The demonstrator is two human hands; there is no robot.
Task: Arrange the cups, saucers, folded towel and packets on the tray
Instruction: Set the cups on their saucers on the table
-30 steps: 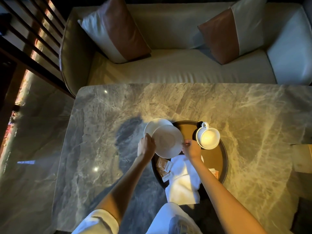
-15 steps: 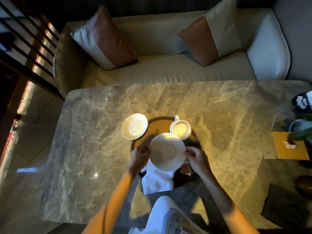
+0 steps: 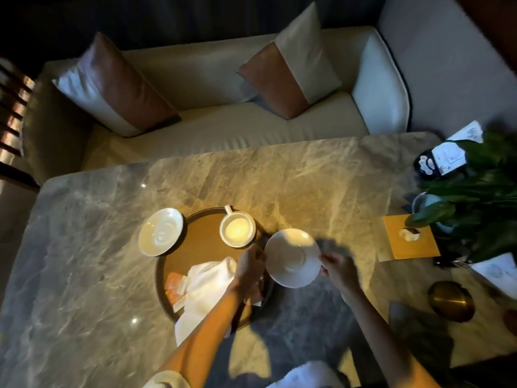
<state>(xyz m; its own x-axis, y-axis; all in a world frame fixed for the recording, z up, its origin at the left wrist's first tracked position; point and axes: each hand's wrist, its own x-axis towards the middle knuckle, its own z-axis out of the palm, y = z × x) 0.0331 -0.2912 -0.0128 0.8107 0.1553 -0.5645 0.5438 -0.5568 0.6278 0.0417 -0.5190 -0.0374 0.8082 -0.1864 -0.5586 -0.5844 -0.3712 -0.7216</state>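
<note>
**Bench** (image 3: 84,247): marble, and it carries the round tray (image 3: 204,247) near its centre.

**Findings, tray as clock face:**
- 10 o'clock: the loose saucer (image 3: 161,231) straddles the rim, partly on and partly off. I judge it parked rather than placed.
- 8 o'clock: the packets (image 3: 174,284) lie inside the tray, partly tucked under the towel.
- Centre to 6 o'clock: the folded towel (image 3: 207,284) is rumpled and hangs over the rim onto the bench.
- 1 o'clock: the cup (image 3: 237,229) stands upright with its handle toward 12. Whether a saucer lies beneath it cannot be told.
- 3 o'clock: the held saucer (image 3: 292,257) sits over the rim, mostly outside the tray. The left hand (image 3: 250,264) and right hand (image 3: 335,267) both grasp it, pinching opposite edges. I judge this hold is meant to keep it level. Contact with the bench cannot be told.

**Obstructions:** the towel and the left forearm cover the tray's lower half, leaving only the centre bare.

**Surroundings:** a yellow box (image 3: 408,236), a plant (image 3: 475,197) and a brass bowl (image 3: 450,301) stand well apart on the right and obstruct nothing.
</note>
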